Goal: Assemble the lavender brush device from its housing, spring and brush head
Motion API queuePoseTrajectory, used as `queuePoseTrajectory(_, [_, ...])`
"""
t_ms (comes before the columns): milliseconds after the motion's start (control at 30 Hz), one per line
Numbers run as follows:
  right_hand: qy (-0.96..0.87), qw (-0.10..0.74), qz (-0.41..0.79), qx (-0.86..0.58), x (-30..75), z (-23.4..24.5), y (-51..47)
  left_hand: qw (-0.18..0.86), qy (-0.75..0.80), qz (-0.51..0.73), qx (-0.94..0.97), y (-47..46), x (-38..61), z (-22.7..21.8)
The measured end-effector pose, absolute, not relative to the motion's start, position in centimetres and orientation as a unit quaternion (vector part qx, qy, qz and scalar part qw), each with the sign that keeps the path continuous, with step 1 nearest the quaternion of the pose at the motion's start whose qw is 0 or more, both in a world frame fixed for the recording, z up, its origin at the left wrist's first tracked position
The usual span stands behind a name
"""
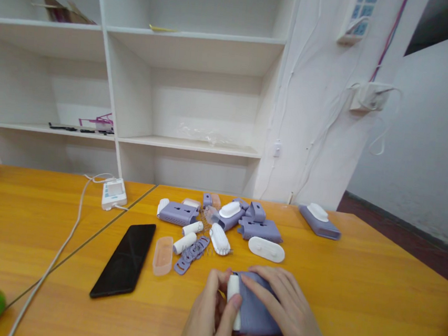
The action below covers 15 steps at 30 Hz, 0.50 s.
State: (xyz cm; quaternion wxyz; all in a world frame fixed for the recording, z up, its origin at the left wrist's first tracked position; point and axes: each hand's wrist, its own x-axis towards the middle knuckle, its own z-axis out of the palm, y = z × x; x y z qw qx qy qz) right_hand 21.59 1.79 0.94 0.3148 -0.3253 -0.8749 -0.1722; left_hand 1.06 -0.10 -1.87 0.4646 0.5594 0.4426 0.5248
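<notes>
Hold: While both hands meet at the near edge of the counter, the right hand [292, 317] lies over a lavender plastic housing [255, 311], fingers spread across its top and closed down on it, seemingly to keep it from sliding.
Left hand: the left hand [209, 320] pinches a small white plastic cap [233, 288] against the housing's left end, thumb and fingers clamped on it, apparently to seat it there.
Where it sits: the housing rests flat on the orange wooden counter [373, 298], close to the near edge and a little right of centre.
Spare parts: a loose heap of matching lavender and white plastic parts [222, 223] lies toward the far edge, just beyond the hands, likely kept within reach; a white oval cover [266, 249] lies nearest the hands.
Apart: one assembled lavender unit with a white top [319, 221] sits alone by the far right corner.
Left side: a black smartphone [125, 260] lies face up, a translucent peach lid [163, 255] just beside it, and a white power strip [114, 194] with its cable farther back.
Room: white open shelving [197, 38] stands behind the counter, with wall sockets and cords to the right.
</notes>
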Motion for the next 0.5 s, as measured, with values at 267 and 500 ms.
queuePoseTrajectory(267, [-0.879,0.319,-0.184,-0.303,21.7,0.5,2.4,0.494,0.400,0.523,0.568,0.9,1.1,-2.7])
queuePoseTrajectory(500, [-0.882,0.307,-0.191,-0.302,21.7,0.4,2.3,0.465,0.433,0.524,0.567,1.3,1.4,-4.3])
